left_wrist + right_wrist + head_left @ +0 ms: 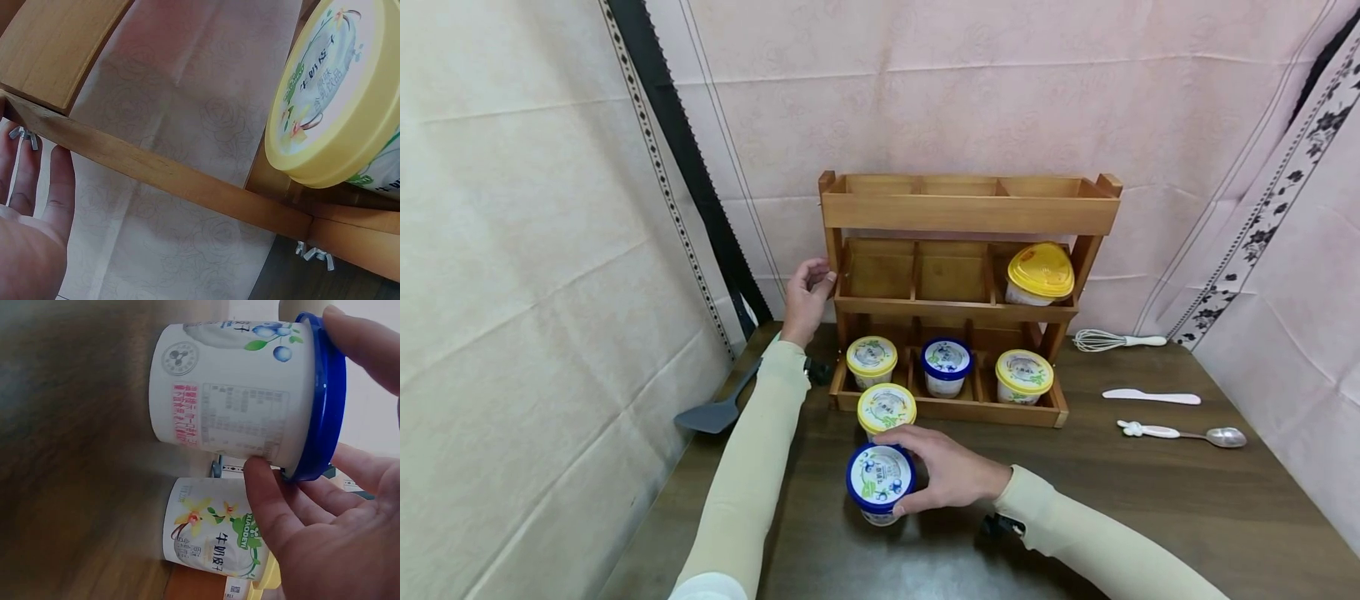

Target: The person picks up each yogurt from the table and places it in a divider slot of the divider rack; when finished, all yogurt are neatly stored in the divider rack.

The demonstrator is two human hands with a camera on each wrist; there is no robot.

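Observation:
My right hand (951, 469) grips a white yogurt cup with a blue lid (881, 477), thumb and fingers around its rim. In the right wrist view the blueberry print on this cup (231, 394) faces the camera; whether its base touches the table I cannot tell. Just behind it stands a yellow-lidded cup (887, 407), in front of the wooden rack (970, 214). My left hand (807, 300) touches the rack's left side post, its fingers (60, 187) fairly straight beside a wing nut. The thumb is hidden in the left wrist view.
On the rack's bottom tier sit a left yellow-lidded cup (872, 357), a blue-lidded cup (947, 360) and a right yellow-lidded cup (1025, 372). A larger yellow-lidded tub (1041, 273) fills the middle tier's right compartment. Around lie a spatula (709, 416), whisk (1101, 340), knife (1152, 397) and spoon (1225, 437).

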